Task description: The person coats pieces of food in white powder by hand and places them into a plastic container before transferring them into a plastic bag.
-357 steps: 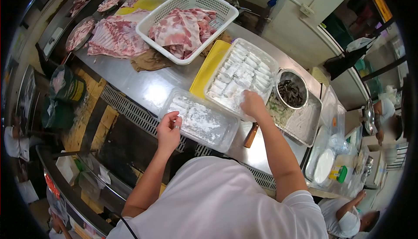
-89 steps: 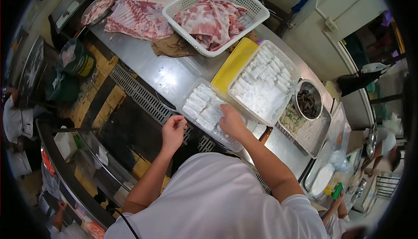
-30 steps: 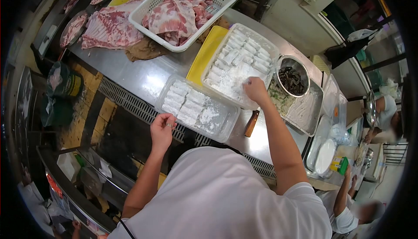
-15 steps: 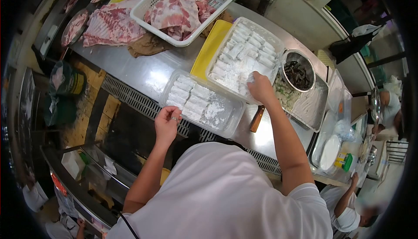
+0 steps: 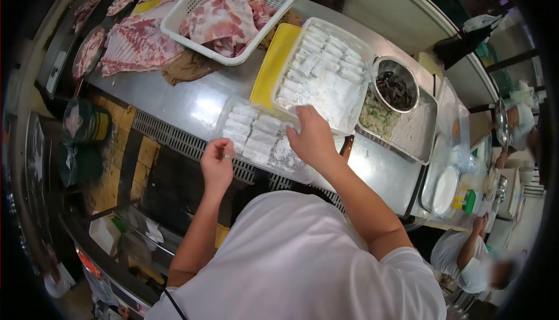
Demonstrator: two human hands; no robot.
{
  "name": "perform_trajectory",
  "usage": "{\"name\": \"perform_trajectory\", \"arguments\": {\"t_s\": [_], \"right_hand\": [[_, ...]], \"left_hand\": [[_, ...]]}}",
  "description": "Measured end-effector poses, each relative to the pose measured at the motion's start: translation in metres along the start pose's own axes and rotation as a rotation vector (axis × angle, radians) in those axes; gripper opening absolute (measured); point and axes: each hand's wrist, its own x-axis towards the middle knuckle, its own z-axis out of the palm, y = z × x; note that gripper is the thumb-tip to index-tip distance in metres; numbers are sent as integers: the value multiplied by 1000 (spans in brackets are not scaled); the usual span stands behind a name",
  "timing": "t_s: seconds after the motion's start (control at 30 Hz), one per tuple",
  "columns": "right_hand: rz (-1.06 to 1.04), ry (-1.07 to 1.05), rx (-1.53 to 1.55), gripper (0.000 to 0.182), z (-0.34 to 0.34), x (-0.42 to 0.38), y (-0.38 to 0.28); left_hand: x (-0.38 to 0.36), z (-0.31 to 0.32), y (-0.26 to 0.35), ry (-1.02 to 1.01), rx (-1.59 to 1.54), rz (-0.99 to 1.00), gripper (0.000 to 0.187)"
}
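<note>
My left hand (image 5: 218,158) is at the left edge of the smaller clear tray (image 5: 305,175), its fingers curled near the rim; whether they pinch anything is too small to tell. White floured rolls (image 5: 262,139) lie in rows there, with loose flour to their right. My right hand (image 5: 311,133) is over that tray's right part, beside the larger tray's near rim. Its fingers point down and are partly hidden, and what they hold cannot be made out. The larger clear tray (image 5: 368,58) bears many floured rolls (image 5: 326,58) and loose white flour at its near side.
A yellow board (image 5: 269,66) lies under the larger tray. A white basket of meat (image 5: 236,59), meat slabs (image 5: 137,40) and a brown cloth (image 5: 186,68) are behind left. A strainer (image 5: 396,84), metal tray (image 5: 416,128) and knife (image 5: 347,147) are right. A co-worker (image 5: 466,259) is far right.
My right hand has moved left from the larger tray to over the smaller one. My left hand stays by the smaller tray's left edge. The view has shifted slightly.
</note>
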Motion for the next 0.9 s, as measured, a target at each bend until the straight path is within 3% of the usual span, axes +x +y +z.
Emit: {"name": "perform_trajectory", "arguments": {"t_s": [0.1,0.2,0.23,0.33,0.57,0.67,0.73,0.77,0.87,0.9], "right_hand": [[139,-104,35,39,-1,-23,7],[257,-177,130,45,30,-34,33],[262,-156,168,49,52,-35,48],[355,-148,265,57,78,-26,53],[445,-149,352,62,88,-26,53],[398,-164,377,55,76,-32,46],[269,25,234,43,64,-39,39],[204,118,160,37,55,-41,37],[322,196,346,33,-10,-21,32],[345,146,207,32,-25,-8,54]], "left_hand": [[23,-18,10,120,522,325,23],[49,-33,-15,49,726,291,37],[57,-38,-26,-54,565,108,40],[65,-41,-18,-187,685,61,33],[65,-36,-28,-241,536,60,30],[65,-34,-18,-254,532,17,30],[66,-34,-10,-281,504,-67,31],[65,-33,-5,-254,541,-19,32],[64,-27,9,-179,585,119,33],[64,-23,14,-160,556,161,33]]}}
